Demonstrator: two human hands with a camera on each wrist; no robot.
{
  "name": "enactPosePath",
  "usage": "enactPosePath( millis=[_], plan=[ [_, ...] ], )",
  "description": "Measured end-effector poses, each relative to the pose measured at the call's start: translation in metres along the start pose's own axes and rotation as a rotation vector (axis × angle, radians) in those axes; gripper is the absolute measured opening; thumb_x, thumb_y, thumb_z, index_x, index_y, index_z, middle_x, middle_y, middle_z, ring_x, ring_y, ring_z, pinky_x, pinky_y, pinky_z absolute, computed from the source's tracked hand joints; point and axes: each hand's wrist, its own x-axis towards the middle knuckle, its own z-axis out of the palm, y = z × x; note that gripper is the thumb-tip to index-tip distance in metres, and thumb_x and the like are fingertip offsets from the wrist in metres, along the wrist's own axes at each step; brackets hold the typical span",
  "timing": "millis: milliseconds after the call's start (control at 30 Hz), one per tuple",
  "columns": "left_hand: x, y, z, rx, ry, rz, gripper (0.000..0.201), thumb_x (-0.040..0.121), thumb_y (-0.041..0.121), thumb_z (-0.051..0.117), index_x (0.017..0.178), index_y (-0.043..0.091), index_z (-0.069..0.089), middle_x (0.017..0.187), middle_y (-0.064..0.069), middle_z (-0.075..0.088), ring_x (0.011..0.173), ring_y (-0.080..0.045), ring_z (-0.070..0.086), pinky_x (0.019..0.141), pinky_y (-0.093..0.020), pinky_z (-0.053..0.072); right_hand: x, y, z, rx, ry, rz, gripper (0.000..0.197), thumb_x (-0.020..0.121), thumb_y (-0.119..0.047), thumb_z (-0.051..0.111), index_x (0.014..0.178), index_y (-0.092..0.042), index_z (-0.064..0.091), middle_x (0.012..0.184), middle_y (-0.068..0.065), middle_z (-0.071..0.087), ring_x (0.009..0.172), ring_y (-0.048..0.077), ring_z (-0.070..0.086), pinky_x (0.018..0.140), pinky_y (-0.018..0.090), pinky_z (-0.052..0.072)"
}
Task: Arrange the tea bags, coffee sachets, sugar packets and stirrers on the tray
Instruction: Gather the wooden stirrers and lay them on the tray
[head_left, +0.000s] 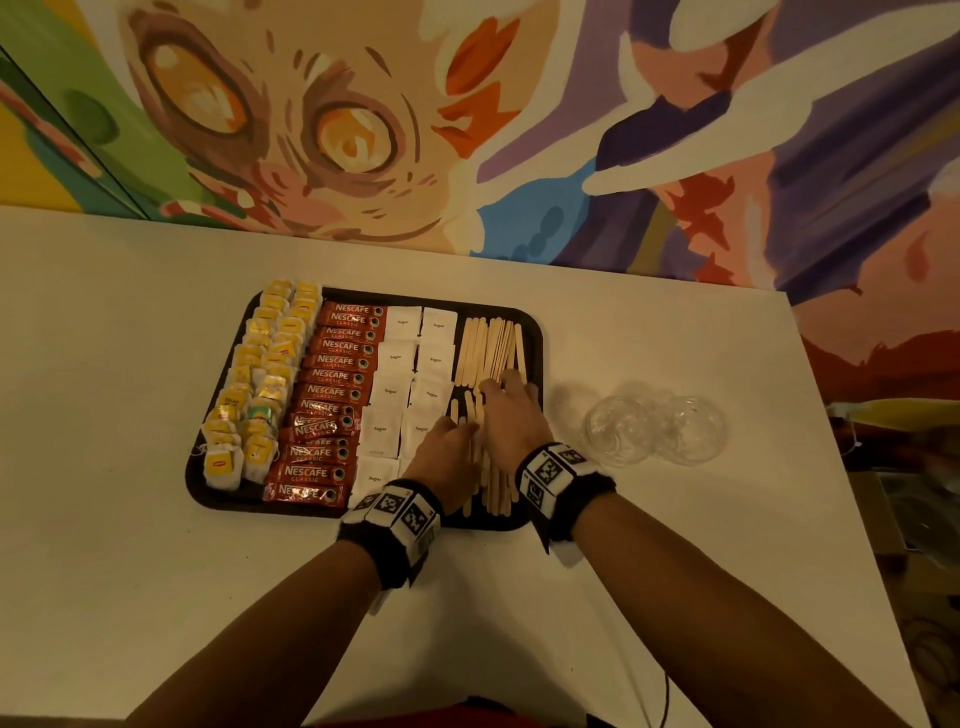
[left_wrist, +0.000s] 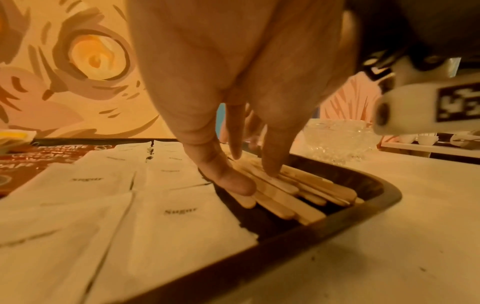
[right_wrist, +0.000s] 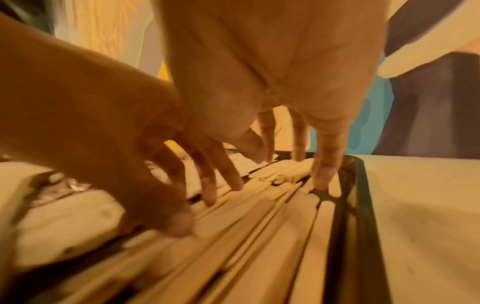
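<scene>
A black tray (head_left: 535, 332) on the white table holds yellow tea bags (head_left: 260, 384) at the left, red Nescafe sachets (head_left: 332, 395), white sugar packets (head_left: 400, 384) and wooden stirrers (head_left: 488, 343) at the right. My left hand (head_left: 447, 447) lies with straight fingers on the near stirrers (left_wrist: 280, 195), beside the sugar packets (left_wrist: 166, 205). My right hand (head_left: 511, 410) presses spread, straight fingers on the stirrers (right_wrist: 246, 236) close to the tray's right rim (right_wrist: 350, 205). Neither hand holds anything.
Two clear glass bowls (head_left: 654, 428) stand on the table right of the tray. A painted mural wall rises behind the table's far edge. The table's right edge (head_left: 852, 467) drops off beyond the bowls.
</scene>
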Motion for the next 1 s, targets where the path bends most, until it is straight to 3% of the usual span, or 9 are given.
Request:
enactPosePath(
  millis=[100, 233, 400, 600, 767, 867, 1000],
  plan=[
    [0.001, -0.001, 0.002, 0.019, -0.006, -0.004, 0.048, 0.092, 0.022, 0.061, 0.136, 0.013, 0.045, 0.132, -0.009, 0.044, 0.115, -0.023, 0.05, 0.099, -0.028, 0.041, 0.013, 0.0, -0.007, -0.119, -0.059, -0.1, 0.051, 0.096, -0.013, 0.052, 0.145, -0.008, 0.038, 0.158, 0.015, 0.018, 0.142, 0.038, 0.023, 0.114, 0.046, 0.034],
    [0.001, -0.001, 0.004, 0.035, 0.019, 0.028, 0.042, 0.093, 0.021, 0.058, 0.133, 0.012, 0.047, 0.13, -0.009, 0.046, 0.115, -0.023, 0.048, 0.097, -0.027, 0.04, 0.02, 0.006, -0.003, -0.161, -0.127, -0.118, 0.052, 0.096, -0.016, 0.052, 0.144, -0.004, 0.037, 0.159, 0.017, 0.014, 0.146, 0.035, 0.019, 0.116, 0.045, 0.032],
    [0.0, 0.0, 0.003, 0.007, 0.011, 0.027, 0.043, 0.093, 0.02, 0.058, 0.134, 0.012, 0.047, 0.131, -0.011, 0.045, 0.117, -0.025, 0.048, 0.098, -0.03, 0.041, 0.016, 0.015, 0.001, -0.166, -0.102, -0.112, 0.051, 0.092, -0.02, 0.06, 0.137, -0.004, 0.043, 0.153, 0.017, 0.023, 0.143, 0.034, 0.023, 0.114, 0.041, 0.035],
    [-0.002, 0.001, 0.009, -0.014, 0.04, 0.002, 0.047, 0.091, 0.019, 0.062, 0.134, 0.012, 0.044, 0.132, -0.011, 0.044, 0.114, -0.025, 0.049, 0.095, -0.029, 0.043, 0.011, 0.009, 0.003, -0.069, -0.057, -0.036, 0.058, 0.093, -0.012, 0.057, 0.145, -0.003, 0.033, 0.152, 0.02, 0.024, 0.139, 0.033, 0.032, 0.112, 0.039, 0.038],
    [0.002, 0.006, 0.004, -0.012, 0.074, 0.048, 0.045, 0.095, 0.017, 0.056, 0.138, 0.008, 0.044, 0.133, -0.009, 0.048, 0.121, -0.024, 0.045, 0.102, -0.029, 0.037, 0.011, 0.008, 0.001, 0.019, -0.044, -0.042, 0.058, 0.097, -0.013, 0.053, 0.148, -0.004, 0.028, 0.153, 0.018, 0.026, 0.143, 0.032, 0.026, 0.115, 0.038, 0.032],
    [0.018, 0.007, -0.006, 0.105, 0.164, 0.13, 0.041, 0.096, 0.013, 0.05, 0.137, 0.01, 0.045, 0.138, -0.008, 0.049, 0.128, -0.024, 0.04, 0.109, -0.034, 0.029, 0.014, 0.012, 0.0, 0.091, 0.012, -0.016, 0.049, 0.098, -0.019, 0.051, 0.143, -0.005, 0.037, 0.145, 0.017, 0.036, 0.135, 0.032, 0.035, 0.111, 0.037, 0.035],
    [0.051, -0.001, -0.018, 0.314, 0.1, 0.041, 0.058, 0.089, 0.017, 0.051, 0.144, 0.016, 0.031, 0.151, -0.006, 0.033, 0.14, -0.031, 0.023, 0.113, -0.045, 0.027, 0.017, 0.017, 0.005, 0.101, 0.001, -0.03, 0.034, 0.098, -0.018, 0.051, 0.129, -0.003, 0.052, 0.134, 0.015, 0.05, 0.127, 0.03, 0.044, 0.113, 0.041, 0.033]
  ],
)
